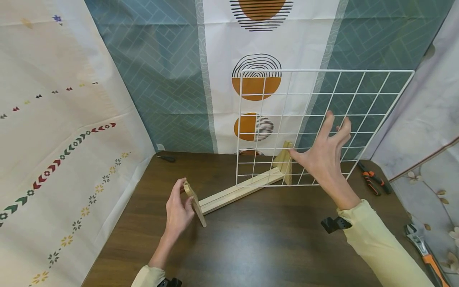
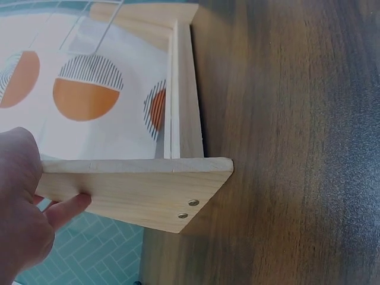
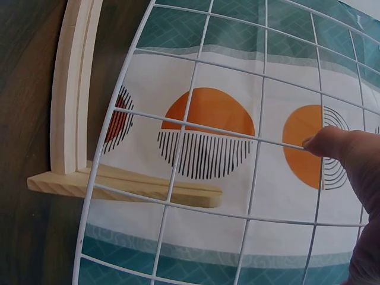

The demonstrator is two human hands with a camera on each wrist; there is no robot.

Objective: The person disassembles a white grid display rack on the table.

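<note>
My left hand (image 1: 179,209) pinches the top of a wooden end board (image 1: 195,205) between thumb and fingers. From this board a pale wooden rail (image 1: 224,199) runs across the table to a second end board (image 1: 288,169) at the back. Two screw heads (image 2: 189,208) show on the near board's outer face in the left wrist view. My right hand (image 1: 326,149) grips a white wire grid panel (image 1: 304,115), thumb and fingers spread on its wires. The panel is held roughly upright in front of the far board and part of the rail.
Pliers (image 1: 374,179) with orange and black handles lie at the table's right edge. Nearer on that side is an adjustable wrench (image 1: 424,249). A small dark screwdriver (image 1: 165,158) lies at the back left. Patterned cloths hang around the brown table (image 1: 258,247).
</note>
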